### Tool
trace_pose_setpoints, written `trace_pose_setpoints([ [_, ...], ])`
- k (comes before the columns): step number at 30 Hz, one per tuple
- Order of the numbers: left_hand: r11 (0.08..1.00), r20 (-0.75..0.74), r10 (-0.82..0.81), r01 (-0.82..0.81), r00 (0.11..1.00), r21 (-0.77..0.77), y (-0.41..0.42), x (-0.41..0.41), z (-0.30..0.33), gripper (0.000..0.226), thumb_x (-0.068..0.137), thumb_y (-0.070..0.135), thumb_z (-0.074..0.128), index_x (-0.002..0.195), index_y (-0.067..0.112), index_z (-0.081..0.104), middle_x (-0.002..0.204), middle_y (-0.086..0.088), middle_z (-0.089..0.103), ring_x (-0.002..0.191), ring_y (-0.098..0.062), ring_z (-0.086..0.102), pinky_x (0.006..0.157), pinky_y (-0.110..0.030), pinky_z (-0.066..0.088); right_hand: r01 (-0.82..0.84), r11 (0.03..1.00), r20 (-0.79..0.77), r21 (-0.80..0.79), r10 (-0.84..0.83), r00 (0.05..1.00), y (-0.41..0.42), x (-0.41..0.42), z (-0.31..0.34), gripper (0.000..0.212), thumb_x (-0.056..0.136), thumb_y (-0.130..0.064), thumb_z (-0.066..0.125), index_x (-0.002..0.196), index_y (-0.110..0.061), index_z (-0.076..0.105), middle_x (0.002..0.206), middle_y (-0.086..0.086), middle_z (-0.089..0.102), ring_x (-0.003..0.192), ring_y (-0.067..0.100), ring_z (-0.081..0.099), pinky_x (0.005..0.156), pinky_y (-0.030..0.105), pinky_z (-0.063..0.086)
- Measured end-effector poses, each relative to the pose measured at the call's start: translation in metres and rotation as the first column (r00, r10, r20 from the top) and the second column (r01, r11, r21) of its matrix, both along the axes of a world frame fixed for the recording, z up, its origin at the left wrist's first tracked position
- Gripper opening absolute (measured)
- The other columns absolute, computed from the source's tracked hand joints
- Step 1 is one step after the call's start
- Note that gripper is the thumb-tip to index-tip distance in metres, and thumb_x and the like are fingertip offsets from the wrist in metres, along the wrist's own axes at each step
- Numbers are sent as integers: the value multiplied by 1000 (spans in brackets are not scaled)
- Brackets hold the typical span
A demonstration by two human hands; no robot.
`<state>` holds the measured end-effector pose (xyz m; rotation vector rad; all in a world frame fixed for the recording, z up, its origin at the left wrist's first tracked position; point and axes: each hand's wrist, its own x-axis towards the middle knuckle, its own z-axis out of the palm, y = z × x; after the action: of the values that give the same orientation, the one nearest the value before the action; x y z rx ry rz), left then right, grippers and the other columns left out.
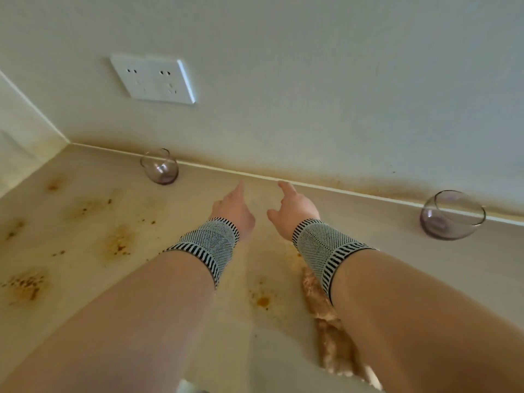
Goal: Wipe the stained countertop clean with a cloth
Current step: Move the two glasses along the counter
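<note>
The pale countertop [85,313] carries several orange-brown stains, thickest at the left [117,243] and one between my forearms [262,300]. A tan fluffy cloth [329,333] lies on the counter under my right forearm, largely hidden by it. My left hand [234,209] and my right hand [292,209] both reach forward toward the back wall, side by side, fingers extended, holding nothing. Both wrists wear black-and-white knit bands.
A small tinted glass bowl [160,167] stands against the back wall at left of centre, and a larger one [450,215] at the right. A white double socket [154,79] sits on the wall above. The left wall meets the counter in a corner.
</note>
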<state>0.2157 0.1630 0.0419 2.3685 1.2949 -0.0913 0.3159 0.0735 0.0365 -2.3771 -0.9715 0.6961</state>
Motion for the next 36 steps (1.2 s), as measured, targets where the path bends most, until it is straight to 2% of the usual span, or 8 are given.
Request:
trace_pose_setpoints([
  [5, 997, 51, 71, -69, 996, -28, 94, -74, -9, 77, 96, 11, 50, 158, 24, 7, 160, -5, 27, 138, -32, 39, 110, -46, 40, 6, 1000, 6, -17, -6, 1000, 91, -54, -5, 74, 94, -29, 60, 155, -23, 18, 147, 10, 45, 118, 29, 58, 87, 37, 51],
  [13, 988, 142, 140, -128, 980, -90, 236, -134, -20, 67, 95, 12, 49, 154, 19, 20, 146, -14, 45, 121, -34, 54, 102, -46, 48, 59, 998, -61, -37, -61, 996, 237, -114, -24, 80, 94, -30, 63, 157, -21, 13, 149, 10, 45, 117, 27, 59, 79, 32, 51],
  [17, 984, 125, 142, -126, 982, -126, 279, -139, -29, 58, 98, 9, 48, 150, 10, 24, 147, -16, 43, 121, -35, 52, 103, -46, 46, 92, 995, -85, -40, -95, 992, 278, -118, -37, 81, 96, -28, 61, 158, -18, 10, 146, 10, 48, 101, 21, 58, 64, 24, 45],
  [23, 982, 223, 88, -47, 971, -184, 300, -124, -40, 44, 96, 19, 51, 138, 13, 42, 118, -6, 61, 102, -26, 58, 85, -30, 46, 139, 990, -146, -26, -141, 979, 305, -117, -48, 82, 96, -20, 58, 159, -19, 5, 145, 12, 48, 113, 22, 56, 61, 20, 43],
  [26, 979, 278, 92, -36, 956, -201, 302, -117, -49, 38, 94, 29, 55, 130, 19, 52, 113, 1, 63, 92, -19, 57, 79, -29, 45, 133, 991, -167, 5, -130, 977, 313, -118, -56, 85, 91, -20, 61, 158, -24, 9, 142, 11, 51, 121, 27, 54, 91, 35, 53],
  [28, 980, 291, 98, -42, 952, -193, 298, -115, -50, 35, 95, 27, 53, 129, 21, 52, 110, 1, 64, 92, -20, 59, 75, -28, 43, 148, 988, -170, 40, -139, 976, 313, -119, -58, 86, 88, -20, 63, 158, -24, 13, 138, 10, 56, 117, 27, 57, 97, 41, 53],
  [32, 970, 309, 129, -56, 942, -236, 273, -111, -40, 44, 95, 15, 50, 138, 20, 45, 123, -3, 61, 104, -23, 58, 86, -30, 45, 174, 981, -191, 85, -155, 969, 287, -114, -56, 84, 89, -16, 61, 158, -25, 13, 143, 6, 53, 120, 26, 57, 93, 33, 52],
  [36, 972, 310, 45, 31, 950, -234, 223, -87, -22, 55, 93, 8, 47, 146, 20, 37, 141, -2, 54, 123, -25, 54, 93, -28, 40, 245, 963, -198, 112, -220, 955, 231, -91, -47, 76, 92, -14, 56, 156, -26, 17, 141, 7, 54, 121, 27, 56, 87, 30, 48],
])
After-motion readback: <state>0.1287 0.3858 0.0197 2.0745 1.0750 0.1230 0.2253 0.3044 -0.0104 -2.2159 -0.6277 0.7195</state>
